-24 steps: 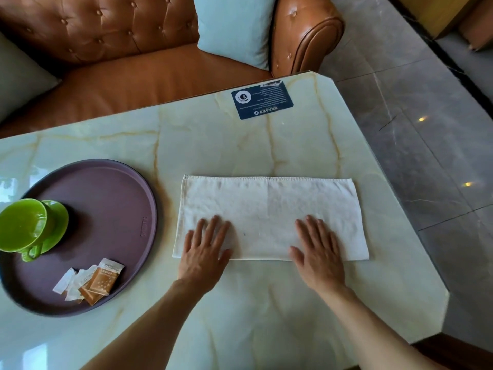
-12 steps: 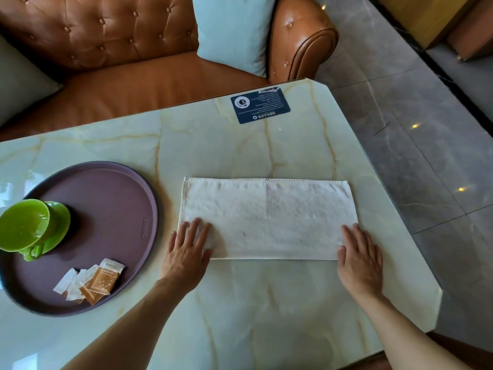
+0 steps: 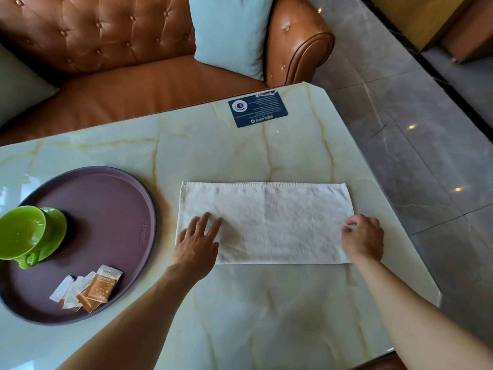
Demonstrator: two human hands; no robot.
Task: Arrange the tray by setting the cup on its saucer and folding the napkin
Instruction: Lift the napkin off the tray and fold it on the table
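A white napkin (image 3: 277,222), folded into a long rectangle, lies flat on the marble table. My left hand (image 3: 198,243) rests flat on its near left corner with fingers spread. My right hand (image 3: 362,237) pinches the napkin's right edge with curled fingers. A round purple tray (image 3: 114,209) sits at the left. On it, a green cup (image 3: 20,233) stands on a green saucer (image 3: 57,231), the handle pointing toward me.
Several sugar and coffee sachets (image 3: 88,289) lie on the tray's near part. A dark blue card (image 3: 257,109) lies at the table's far edge. A brown leather sofa (image 3: 128,84) with a pale blue cushion (image 3: 232,30) stands behind. The table's cut corner is at right, with grey floor beyond it.
Both hands slid apart from the napkin's middle to its two ends. My right hand went from lying flat to pinching the right edge.
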